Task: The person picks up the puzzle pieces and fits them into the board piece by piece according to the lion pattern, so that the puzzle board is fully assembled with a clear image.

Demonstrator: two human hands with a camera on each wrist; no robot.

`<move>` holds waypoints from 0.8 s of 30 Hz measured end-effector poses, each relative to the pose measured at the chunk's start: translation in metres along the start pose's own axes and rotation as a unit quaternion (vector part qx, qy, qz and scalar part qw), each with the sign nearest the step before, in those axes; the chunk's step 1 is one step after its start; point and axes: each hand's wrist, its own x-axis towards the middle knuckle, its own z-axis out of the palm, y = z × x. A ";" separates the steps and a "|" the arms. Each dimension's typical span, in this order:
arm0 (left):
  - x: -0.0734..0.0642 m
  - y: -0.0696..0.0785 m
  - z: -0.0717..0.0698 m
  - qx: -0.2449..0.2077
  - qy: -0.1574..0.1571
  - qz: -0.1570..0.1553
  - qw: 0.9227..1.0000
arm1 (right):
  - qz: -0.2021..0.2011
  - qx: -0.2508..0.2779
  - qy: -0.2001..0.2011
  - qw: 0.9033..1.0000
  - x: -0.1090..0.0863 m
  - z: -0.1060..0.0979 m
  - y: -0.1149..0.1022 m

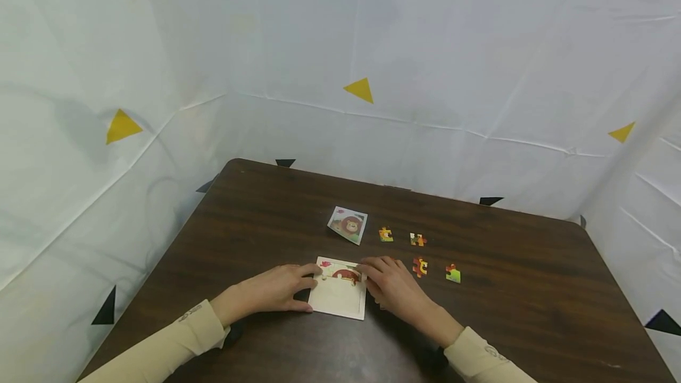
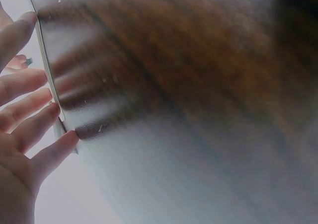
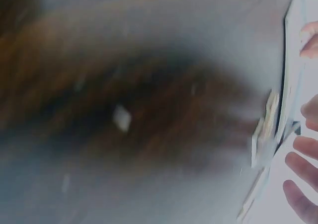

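Observation:
A square puzzle board lies on the table, with a pale bare lower part and picture pieces along its top. My left hand rests at the board's left side, fingers spread and fingertips touching its edge. Over the upper right corner is my right hand, its fingertips at the pieces there. Whether a piece lies under those fingertips is hidden. In the left wrist view, the left fingers meet the board's edge. The right fingers appear spread apart in the right wrist view.
Behind the board lies a picture card with a lion. Loose puzzle pieces are scattered to the right, including an orange one and a green one. The dark wooden table is bordered by white sheeting.

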 end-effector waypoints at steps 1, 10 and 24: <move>0.000 0.000 0.000 0.001 0.001 0.000 1.000 | 0.005 0.000 0.007 1.000 -0.001 -0.001 0.003; 0.000 0.001 -0.002 0.004 0.005 0.001 1.000 | 0.054 -0.013 0.052 0.997 -0.008 -0.021 0.034; 0.000 0.000 0.001 0.000 0.011 0.006 1.000 | 0.140 -0.024 0.078 0.987 -0.031 -0.036 0.088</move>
